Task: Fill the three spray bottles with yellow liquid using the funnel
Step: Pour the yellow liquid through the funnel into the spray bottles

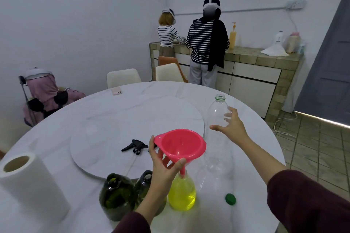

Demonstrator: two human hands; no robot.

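A pink funnel (180, 144) stands with its stem in the neck of a clear spray bottle (181, 193) full of yellow liquid, near the table's front edge. My left hand (163, 166) holds the funnel from below, thumb and fingers round its cone. Two dark green bottles (116, 196) stand left of it, partly behind my left wrist. A tall, clear, empty plastic bottle (217, 125) stands uncapped to the right. My right hand (231, 125) is spread open beside its upper part, fingertips at or just off its side. A black spray trigger head (135, 146) lies on the turntable.
A green cap (230, 199) lies on the round white marble table (56, 147). A paper towel roll (32, 185) stands at front left, a pink phone (116, 91) at the far side. Two people stand at the counter (265, 56) behind; white chairs (123, 77) ring the table.
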